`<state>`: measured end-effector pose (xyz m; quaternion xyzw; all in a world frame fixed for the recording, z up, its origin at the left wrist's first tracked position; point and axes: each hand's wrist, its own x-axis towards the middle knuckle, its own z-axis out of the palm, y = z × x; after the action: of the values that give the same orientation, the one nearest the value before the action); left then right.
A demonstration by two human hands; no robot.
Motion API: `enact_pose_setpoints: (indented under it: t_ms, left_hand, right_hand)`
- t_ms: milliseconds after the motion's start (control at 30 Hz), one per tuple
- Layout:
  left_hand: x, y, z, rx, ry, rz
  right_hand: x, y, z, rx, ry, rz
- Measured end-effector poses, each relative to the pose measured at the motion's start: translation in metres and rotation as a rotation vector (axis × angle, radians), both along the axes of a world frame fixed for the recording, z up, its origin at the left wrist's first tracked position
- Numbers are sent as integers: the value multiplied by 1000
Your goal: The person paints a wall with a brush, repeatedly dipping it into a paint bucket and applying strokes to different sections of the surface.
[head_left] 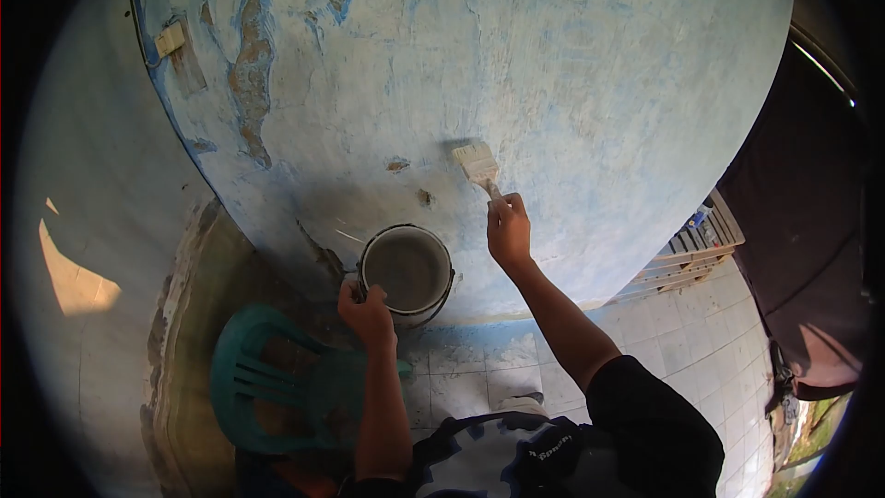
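Observation:
My right hand (510, 232) is closed round the handle of a wide paintbrush (477, 162), its pale bristles right at the wall and pointing up and to the left. The wall (590, 83) is a patchy whitish blue, with flaked spots showing brown beneath. Lower and to the left, my left hand (368, 315) grips the rim of a bucket (406, 269), thumb over the near edge. Greyish liquid shows inside the bucket, and its thin handle hangs down along the right side.
A green plastic chair (241, 378) stands at lower left, close to my left arm. Pale floor tiles (461, 392) run along the wall's foot. On the right are a slatted wooden pallet (687, 249) and a dark hanging cloth (793, 194). A switch box (170, 39) sits upper left.

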<state>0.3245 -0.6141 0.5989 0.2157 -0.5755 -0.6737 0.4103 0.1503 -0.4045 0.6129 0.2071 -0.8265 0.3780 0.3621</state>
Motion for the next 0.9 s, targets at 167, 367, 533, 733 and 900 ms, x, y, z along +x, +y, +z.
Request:
enact_pose_setpoints:
  t_ms: [167, 367, 533, 733, 900]
  left_hand:
    - [6, -6, 12, 32, -4, 54]
    - [10, -8, 9, 44, 8, 75]
    - [13, -2, 6, 65, -18, 58]
    - [15, -1, -4, 63, -28, 38]
    - [23, -3, -7, 74, -24, 34]
  right_hand:
    - [-24, -15, -26, 253, -285, -171]
    - [7, -14, -18, 252, -411, -180]
    - [-16, -25, 23, 151, -77, -173]
    - [-9, -20, -65, 338, -456, -202]
    - [9, -22, -64, 233, -448, -198]
